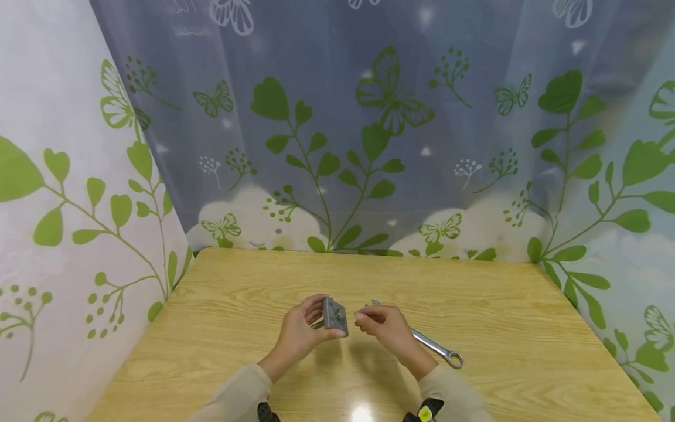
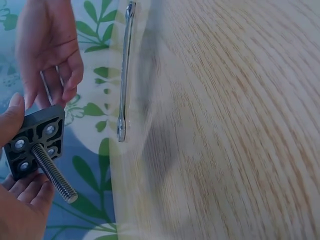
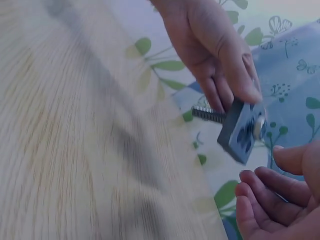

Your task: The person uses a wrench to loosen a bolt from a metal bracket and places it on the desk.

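My left hand (image 1: 303, 328) grips a dark grey square plate (image 1: 335, 316) by its edges, thumb on one side and fingers on the other. In the left wrist view a long threaded bolt (image 2: 54, 172) sticks out from the plate's ribbed face, with silvery round fittings near the corners. On the plate's opposite face the bolt's round head (image 3: 259, 127) shows in the right wrist view. My right hand (image 3: 275, 200) is beside that face, a small gap from it, its fingers loosely bent with the thumb apart and nothing seen between them.
A combination wrench (image 1: 435, 347) lies on the wood-grain table (image 1: 237, 287), partly behind my right hand in the head view. Cloth printed with leaves and butterflies (image 1: 327, 146) rises along the table's back and both sides.
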Tool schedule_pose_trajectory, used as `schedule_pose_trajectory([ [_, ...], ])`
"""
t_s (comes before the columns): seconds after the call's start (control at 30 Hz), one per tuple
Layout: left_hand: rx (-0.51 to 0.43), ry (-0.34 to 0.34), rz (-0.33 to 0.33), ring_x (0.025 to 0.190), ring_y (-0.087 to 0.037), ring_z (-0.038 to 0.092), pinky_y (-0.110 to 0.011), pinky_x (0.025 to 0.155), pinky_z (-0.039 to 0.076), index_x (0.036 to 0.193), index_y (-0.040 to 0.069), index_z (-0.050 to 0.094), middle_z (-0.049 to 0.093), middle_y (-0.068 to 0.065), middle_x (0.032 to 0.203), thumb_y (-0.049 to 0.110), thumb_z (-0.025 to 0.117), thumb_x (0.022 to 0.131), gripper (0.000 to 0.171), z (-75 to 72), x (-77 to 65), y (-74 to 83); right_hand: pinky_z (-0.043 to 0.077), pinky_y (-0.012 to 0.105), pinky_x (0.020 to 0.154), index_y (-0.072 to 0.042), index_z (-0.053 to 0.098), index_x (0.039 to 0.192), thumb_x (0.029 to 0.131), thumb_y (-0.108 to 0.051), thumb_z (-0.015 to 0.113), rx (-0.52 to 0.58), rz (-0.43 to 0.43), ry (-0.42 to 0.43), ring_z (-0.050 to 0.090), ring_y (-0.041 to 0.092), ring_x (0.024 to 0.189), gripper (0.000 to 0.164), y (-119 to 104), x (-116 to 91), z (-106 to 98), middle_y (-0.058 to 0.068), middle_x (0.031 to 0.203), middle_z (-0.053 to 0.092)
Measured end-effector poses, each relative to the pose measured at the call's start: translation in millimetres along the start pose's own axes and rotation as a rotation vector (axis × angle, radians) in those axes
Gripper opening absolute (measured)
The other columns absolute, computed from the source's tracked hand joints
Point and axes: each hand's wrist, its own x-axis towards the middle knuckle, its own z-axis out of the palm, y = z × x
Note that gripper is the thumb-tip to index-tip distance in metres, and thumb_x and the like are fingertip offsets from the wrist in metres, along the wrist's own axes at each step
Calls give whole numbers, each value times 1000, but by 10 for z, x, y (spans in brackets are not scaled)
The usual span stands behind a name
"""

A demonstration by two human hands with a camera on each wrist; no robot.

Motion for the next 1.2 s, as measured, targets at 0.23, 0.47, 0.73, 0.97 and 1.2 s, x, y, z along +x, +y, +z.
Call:
schedule_pose_trajectory([
  [0.23,101,-17,67,118,-33,58,-43,100,48,133,1,52,60,-19,126,22,87,67,77,45,-3,2,60,37,72,10,66,105,94,-25,63,59,72,2,66,22,76,36,-188,22,147,17,86,68],
  [0.47,207,-37,103,116,-31,59,-41,94,52,132,2,52,61,-18,126,21,86,68,75,84,8,4,58,30,62,5,70,97,91,-34,67,-13,88,27,63,13,66,39,-105,73,195,6,76,68],
  [0.73,189,-59,126,113,-30,61,-43,94,52,131,0,53,63,-18,124,27,85,68,76,88,5,-21,56,32,75,-2,69,106,89,-19,70,-29,-22,-63,64,18,86,24,-74,74,105,9,99,69],
  [0.97,167,-72,116,112,-29,62,-41,93,53,131,0,53,64,-17,121,28,86,68,77,112,12,3,56,30,83,-3,69,108,87,0,67,-136,-168,-119,63,30,97,22,-143,40,5,14,107,66],
  [1.2,152,-72,108,112,-30,62,-41,94,53,131,-1,52,64,-18,121,26,87,68,77,129,16,23,57,37,84,1,67,109,88,-2,67,-113,-188,-125,64,31,96,21,-192,8,-12,16,106,66],
])
